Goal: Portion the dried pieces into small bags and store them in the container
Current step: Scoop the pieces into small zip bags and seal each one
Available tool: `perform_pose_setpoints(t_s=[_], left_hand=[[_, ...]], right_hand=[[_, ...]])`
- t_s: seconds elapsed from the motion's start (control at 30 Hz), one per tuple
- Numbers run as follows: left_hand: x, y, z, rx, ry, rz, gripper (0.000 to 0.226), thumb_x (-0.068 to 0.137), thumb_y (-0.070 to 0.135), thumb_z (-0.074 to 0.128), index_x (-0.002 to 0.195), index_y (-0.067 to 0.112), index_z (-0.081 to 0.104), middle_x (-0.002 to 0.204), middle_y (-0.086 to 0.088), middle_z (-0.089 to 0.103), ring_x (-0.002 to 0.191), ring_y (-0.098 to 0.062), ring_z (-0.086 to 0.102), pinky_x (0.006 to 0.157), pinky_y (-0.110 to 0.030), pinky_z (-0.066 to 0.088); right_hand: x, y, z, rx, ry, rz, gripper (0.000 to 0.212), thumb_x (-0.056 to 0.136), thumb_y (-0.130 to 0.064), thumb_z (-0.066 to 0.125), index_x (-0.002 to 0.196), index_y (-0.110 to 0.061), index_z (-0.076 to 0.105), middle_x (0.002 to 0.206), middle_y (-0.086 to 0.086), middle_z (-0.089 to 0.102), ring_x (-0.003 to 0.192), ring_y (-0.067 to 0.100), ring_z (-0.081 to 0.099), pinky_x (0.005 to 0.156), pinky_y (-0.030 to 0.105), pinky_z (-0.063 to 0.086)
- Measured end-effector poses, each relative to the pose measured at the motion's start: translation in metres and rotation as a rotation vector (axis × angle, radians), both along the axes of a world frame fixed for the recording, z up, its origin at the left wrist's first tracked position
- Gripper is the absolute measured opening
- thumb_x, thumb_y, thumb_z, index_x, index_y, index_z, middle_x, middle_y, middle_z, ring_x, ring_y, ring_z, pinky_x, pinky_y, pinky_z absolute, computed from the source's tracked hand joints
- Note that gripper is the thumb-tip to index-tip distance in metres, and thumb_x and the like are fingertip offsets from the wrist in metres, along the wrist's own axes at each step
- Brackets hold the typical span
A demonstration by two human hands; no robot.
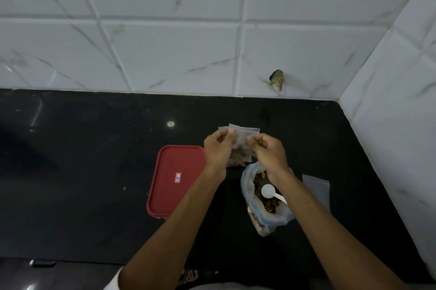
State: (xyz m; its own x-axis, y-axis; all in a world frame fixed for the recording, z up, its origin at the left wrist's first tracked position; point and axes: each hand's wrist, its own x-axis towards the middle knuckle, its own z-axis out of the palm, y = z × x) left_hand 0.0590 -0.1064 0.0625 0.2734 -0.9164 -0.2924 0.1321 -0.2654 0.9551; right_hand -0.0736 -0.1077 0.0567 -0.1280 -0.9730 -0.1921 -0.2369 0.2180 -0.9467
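A small clear bag (240, 142) with brown dried pieces in its lower part hangs above the black counter. My left hand (218, 149) pinches its top left side and my right hand (267, 152) pinches its top right side. Below my right wrist lies a large open zip bag (264, 209) of dried pieces with a white plastic scoop (271, 191) resting in it. The container with its red lid (173, 181) sits shut to the left of my left wrist. A stack of empty small bags (316, 189) lies to the right.
The black counter (82, 171) meets a white marble-tiled wall (165, 42) at the back and another on the right (401, 124). A chipped hole (277, 79) marks the back wall. The counter's front edge runs along the bottom left.
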Motion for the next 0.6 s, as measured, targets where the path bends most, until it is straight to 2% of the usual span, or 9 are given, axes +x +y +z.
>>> perform_pose_setpoints(t_s=[0.07,0.13,0.3,0.37,0.47,0.6], left_hand=[[0.001,-0.002,-0.009,-0.008,-0.067,-0.008,0.014,0.101,0.018,0.062,0.107,0.015,0.074,0.097,0.000,0.075,0.091,-0.012,0.072,0.073,-0.024,0.059],[-0.001,-0.001,-0.019,0.005,-0.132,-0.005,0.015,0.101,0.014,0.059,0.109,0.015,0.072,0.100,0.001,0.073,0.093,-0.012,0.070,0.073,-0.022,0.057],[-0.013,0.003,-0.037,0.068,-0.236,0.050,0.016,0.102,0.010,0.057,0.101,0.023,0.066,0.096,0.007,0.067,0.090,-0.004,0.065,0.069,-0.017,0.052],[-0.014,0.002,-0.041,0.102,-0.249,0.072,0.017,0.102,0.009,0.056,0.100,0.024,0.065,0.096,0.008,0.065,0.086,-0.002,0.063,0.065,-0.013,0.047],[-0.014,-0.002,-0.048,0.149,-0.261,0.086,0.018,0.102,0.008,0.054,0.100,0.023,0.063,0.093,0.011,0.061,0.086,-0.001,0.061,0.066,-0.015,0.047],[-0.017,-0.005,-0.053,0.176,-0.288,0.095,0.019,0.104,0.006,0.049,0.101,0.020,0.062,0.092,0.011,0.058,0.083,-0.002,0.057,0.064,-0.016,0.043]], right_hand=[[-0.001,-0.006,-0.005,0.018,0.024,-0.002,0.011,0.093,-0.031,0.065,0.090,-0.023,0.071,0.088,-0.002,0.074,0.089,0.014,0.070,0.085,0.042,0.058],[-0.002,-0.011,-0.012,0.034,0.075,0.024,0.010,0.094,-0.029,0.064,0.092,-0.022,0.071,0.089,-0.003,0.072,0.090,0.013,0.068,0.085,0.040,0.058],[-0.001,-0.018,-0.029,0.028,0.291,0.094,0.010,0.094,-0.025,0.064,0.098,-0.017,0.069,0.092,-0.004,0.069,0.091,0.009,0.064,0.084,0.031,0.054],[0.000,-0.021,-0.036,0.039,0.360,0.123,0.010,0.093,-0.024,0.065,0.098,-0.016,0.068,0.092,-0.004,0.068,0.090,0.009,0.064,0.081,0.027,0.053],[0.002,-0.025,-0.041,0.031,0.458,0.156,0.006,0.091,-0.021,0.067,0.094,-0.016,0.066,0.088,-0.005,0.065,0.086,0.007,0.062,0.071,0.017,0.046],[0.002,-0.030,-0.045,0.069,0.517,0.175,0.011,0.090,-0.018,0.069,0.100,-0.015,0.067,0.095,0.000,0.068,0.091,0.011,0.064,0.084,0.028,0.054]])
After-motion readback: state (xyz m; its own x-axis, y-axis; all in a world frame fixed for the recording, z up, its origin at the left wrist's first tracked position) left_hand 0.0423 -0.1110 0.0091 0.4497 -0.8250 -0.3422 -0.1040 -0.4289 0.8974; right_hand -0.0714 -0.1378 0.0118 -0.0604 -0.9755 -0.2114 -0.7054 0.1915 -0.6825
